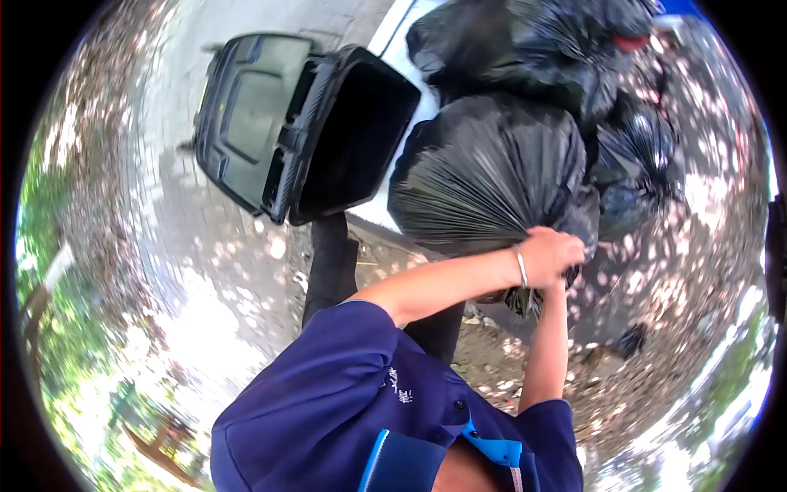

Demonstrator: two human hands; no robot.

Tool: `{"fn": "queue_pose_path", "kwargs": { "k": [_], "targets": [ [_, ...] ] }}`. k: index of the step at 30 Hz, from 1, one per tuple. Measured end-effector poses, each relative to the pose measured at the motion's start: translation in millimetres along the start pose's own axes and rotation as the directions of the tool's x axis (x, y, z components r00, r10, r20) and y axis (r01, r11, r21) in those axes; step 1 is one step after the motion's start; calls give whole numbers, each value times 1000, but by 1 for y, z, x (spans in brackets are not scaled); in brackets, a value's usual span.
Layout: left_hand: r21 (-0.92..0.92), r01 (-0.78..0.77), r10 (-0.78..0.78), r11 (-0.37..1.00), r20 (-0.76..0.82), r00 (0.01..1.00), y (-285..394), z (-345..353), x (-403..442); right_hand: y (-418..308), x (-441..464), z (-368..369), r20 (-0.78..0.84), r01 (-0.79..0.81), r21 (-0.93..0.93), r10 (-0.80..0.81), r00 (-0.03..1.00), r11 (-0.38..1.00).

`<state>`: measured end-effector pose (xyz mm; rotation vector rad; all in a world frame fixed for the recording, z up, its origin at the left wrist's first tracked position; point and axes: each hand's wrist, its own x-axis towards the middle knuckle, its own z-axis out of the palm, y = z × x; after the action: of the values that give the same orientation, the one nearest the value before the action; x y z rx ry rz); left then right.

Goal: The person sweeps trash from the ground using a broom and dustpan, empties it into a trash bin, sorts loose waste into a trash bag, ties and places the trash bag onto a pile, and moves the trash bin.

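Observation:
A large, full black garbage bag (490, 168) sits in front of me, its plastic drawn into pleats toward the gathered neck. At that neck, my left hand (554, 256), with a bracelet at the wrist, is closed on the plastic. My right hand (556, 284) meets it from below, mostly covered by the left one, so its fingers are hidden. A crumpled loose end (525, 302) of the bag hangs under the hands. Slight blur softens both hands.
A black wheeled bin (352, 135) stands at the left, lid (254, 115) swung back and its inside dark. More black bags (566, 49) lie behind, and a smaller one (635, 156) sits to the right. Dappled ground and a paved path (168, 139) surround them.

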<state>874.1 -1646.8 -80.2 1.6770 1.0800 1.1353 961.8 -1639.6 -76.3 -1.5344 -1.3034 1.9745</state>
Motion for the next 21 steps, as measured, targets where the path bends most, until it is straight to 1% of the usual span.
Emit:
{"fn": "queue_pose_path", "kwargs": {
  "k": [2,3,4,6,7,8,9,10,12,13,14,15,16,17,18,19,20,21],
  "targets": [
    [245,-33,93,969,-238,967,21,9,-2,-5,-11,6,-35,0,117,4,999,993],
    [294,-24,76,955,-166,983,33,-3,-6,-8,-15,9,-58,1,186,10,998,982],
    [293,-14,81,956,-219,972,38,-7,-9,-9,-18,11,-86,0,250,23,996,968],
    [115,48,-12,992,-297,955,39,-19,-21,-6,-14,4,-194,1,373,77,978,928],
    [105,94,-55,990,-329,943,32,-23,-26,-2,-7,-5,-264,5,419,117,957,908],
    [92,138,-97,986,-355,930,24,-29,-31,8,3,-20,-359,8,426,161,919,905],
    [55,218,-176,975,-415,893,23,-37,-36,10,10,-29,-460,-28,271,155,874,962],
    [57,277,-230,959,-412,882,19,-41,-41,14,13,-36,-685,-31,215,174,707,976],
    [153,245,-178,957,-355,918,10,-45,-41,9,20,-37,-730,-30,239,200,654,970],
    [154,247,-181,957,-351,919,5,-41,-40,9,20,-39,-719,-23,246,198,667,969],
    [195,178,-117,965,-291,950,2,-37,-36,6,18,-39,-721,-23,251,203,662,968],
    [231,100,-48,968,-222,974,-3,-33,-34,5,14,-39,-675,5,224,151,722,975],
    [225,88,-41,970,-205,978,-10,-28,-31,6,8,-40,-629,36,198,99,771,979],
    [148,32,-8,989,-163,987,-16,-28,-26,7,2,-39,-566,65,135,23,824,989],
    [63,-31,38,998,-115,993,-20,-25,-19,6,-3,-33,-551,83,112,-8,834,990],
    [61,18,-10,998,-136,991,-22,-21,-19,12,-4,-34,-489,59,111,3,873,992],
    [-7,115,-116,993,-94,989,-22,-22,-17,13,-3,-25,-591,-6,53,36,806,999],
    [13,183,-180,983,-119,976,-20,-20,-19,14,-1,-16,-686,-86,10,70,725,996]
  ]
}}
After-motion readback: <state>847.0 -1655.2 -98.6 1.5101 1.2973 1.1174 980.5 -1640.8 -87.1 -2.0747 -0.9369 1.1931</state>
